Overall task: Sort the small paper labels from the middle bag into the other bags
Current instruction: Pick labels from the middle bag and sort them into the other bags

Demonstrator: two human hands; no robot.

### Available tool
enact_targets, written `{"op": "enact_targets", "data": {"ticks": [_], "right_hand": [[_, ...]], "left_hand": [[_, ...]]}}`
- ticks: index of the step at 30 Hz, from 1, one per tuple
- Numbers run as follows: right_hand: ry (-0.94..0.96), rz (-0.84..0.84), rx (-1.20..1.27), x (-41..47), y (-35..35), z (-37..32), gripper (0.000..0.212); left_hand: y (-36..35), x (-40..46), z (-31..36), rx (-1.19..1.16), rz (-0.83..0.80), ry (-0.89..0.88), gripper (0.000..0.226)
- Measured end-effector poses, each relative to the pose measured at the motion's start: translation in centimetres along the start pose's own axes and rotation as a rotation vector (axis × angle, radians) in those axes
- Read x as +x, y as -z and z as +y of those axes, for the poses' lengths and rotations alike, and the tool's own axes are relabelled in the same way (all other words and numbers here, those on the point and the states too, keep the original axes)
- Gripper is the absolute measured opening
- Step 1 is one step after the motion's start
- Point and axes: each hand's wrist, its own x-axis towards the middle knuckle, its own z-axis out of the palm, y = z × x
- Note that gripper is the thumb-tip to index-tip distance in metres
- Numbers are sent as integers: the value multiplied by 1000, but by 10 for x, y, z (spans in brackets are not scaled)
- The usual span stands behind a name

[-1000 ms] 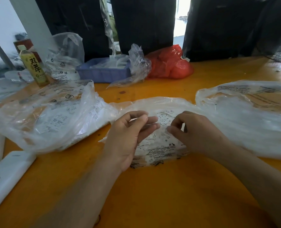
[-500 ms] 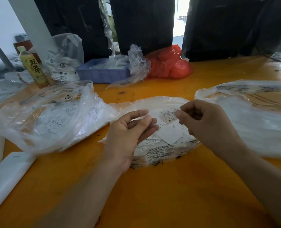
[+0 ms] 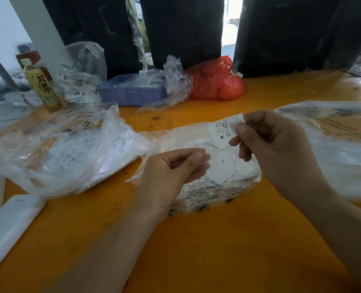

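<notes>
White paper, and plenty of it: the middle bag (image 3: 198,180) is sitting at the table's centre, still stuffed with loose labels, so the sorting looks far from finished. The right hand (image 3: 281,153) is pinching one label (image 3: 226,129) between thumb and forefinger, holding it up above the far edge of that bag, print facing the camera, an "M" showing on it. It is sitting in no bag at all, so this one is being read, not yet dropped.

The left hand (image 3: 173,172) is hovering over the near left side of the pile, fingers loosely curled, thumb and fingertips close together; whether it is holding a scrap I cannot tell.

At nine o'clock from the pile, the left bag (image 3: 55,149) is lying slumped with printed slips showing through its plastic, so some sorting appears done. At three o'clock, the right bag (image 3: 336,149) is lying flatter; its contents are too washed out to judge.

What is remaining, by my reckoning: picking this label's destination, then working through the heap on the orange table (image 3: 196,250).
</notes>
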Motion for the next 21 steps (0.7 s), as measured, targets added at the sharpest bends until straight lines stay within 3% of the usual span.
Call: {"op": "enact_targets", "data": {"ticks": [6, 21], "right_hand": [[47, -82, -77, -2, -4, 2, 7], [137, -46, -230, -5, -7, 5, 9]], "left_hand": [[-1, -1, -1, 43, -21, -15, 24], [0, -2, 1, 98, -58, -11, 21]]}}
